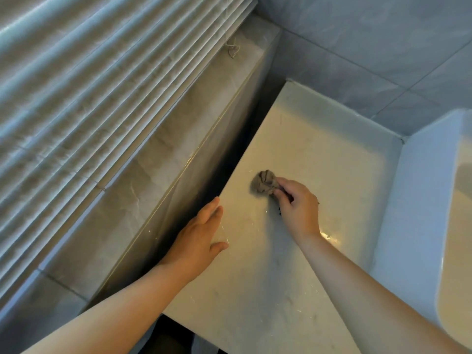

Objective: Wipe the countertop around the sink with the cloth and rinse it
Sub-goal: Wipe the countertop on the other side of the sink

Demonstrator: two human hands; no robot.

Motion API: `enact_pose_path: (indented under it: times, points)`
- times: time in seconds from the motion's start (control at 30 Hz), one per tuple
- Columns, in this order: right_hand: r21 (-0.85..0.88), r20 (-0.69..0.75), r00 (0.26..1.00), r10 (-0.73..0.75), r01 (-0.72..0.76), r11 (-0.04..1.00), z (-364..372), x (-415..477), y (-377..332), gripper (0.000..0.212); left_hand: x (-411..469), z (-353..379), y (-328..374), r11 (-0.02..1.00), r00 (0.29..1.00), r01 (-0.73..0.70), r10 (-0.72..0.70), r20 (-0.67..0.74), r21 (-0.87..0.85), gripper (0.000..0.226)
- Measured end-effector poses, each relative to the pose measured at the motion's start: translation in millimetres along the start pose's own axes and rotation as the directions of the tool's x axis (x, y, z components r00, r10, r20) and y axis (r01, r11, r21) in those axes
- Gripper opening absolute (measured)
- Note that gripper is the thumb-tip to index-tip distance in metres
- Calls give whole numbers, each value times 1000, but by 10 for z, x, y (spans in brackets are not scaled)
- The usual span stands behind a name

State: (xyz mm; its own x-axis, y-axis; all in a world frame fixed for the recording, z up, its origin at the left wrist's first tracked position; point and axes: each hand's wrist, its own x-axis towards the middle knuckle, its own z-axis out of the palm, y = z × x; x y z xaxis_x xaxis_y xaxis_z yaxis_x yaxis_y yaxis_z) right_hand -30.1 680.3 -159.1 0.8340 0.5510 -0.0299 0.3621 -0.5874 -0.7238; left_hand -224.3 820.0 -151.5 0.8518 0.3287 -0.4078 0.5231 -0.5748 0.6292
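Observation:
A bunched grey-brown cloth [264, 182] lies on the pale countertop [319, 149], near its left edge. My right hand [298, 208] grips the cloth's near end with curled fingers, knuckles up. My left hand [198, 238] lies flat with straight fingers over the countertop's left edge, thumb out to the right. The white sink [434, 213] rises at the right, with only its outer wall and part of the basin in view. Wet streaks glint on the surface near my right wrist.
A dark narrow gap [229, 169] runs between the countertop and a tiled ledge [158, 180] on the left. Window blinds [89, 85] hang above the ledge, with a cord end [233, 50] dangling. Grey tiled wall [370, 47] stands behind the countertop.

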Motion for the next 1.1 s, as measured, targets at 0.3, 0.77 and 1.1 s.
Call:
enact_pose_path:
  times: [0.3, 0.77, 1.1]
  points:
    - [186, 165, 978, 132, -162, 969, -98, -462, -216, 40, 0, -9, 16, 1000, 1000, -4, 4, -3, -22, 77]
    - [-15, -40, 999, 17, -18, 1000, 96, 830, -208, 27, 7, 26, -72, 987, 999, 3, -10, -42, -160, 76]
    - [-69, 20, 994, -110, 111, 991, 250, 234, -102, 32, -123, 14, -173, 918, 949, 141, -232, -213, -372, 57]
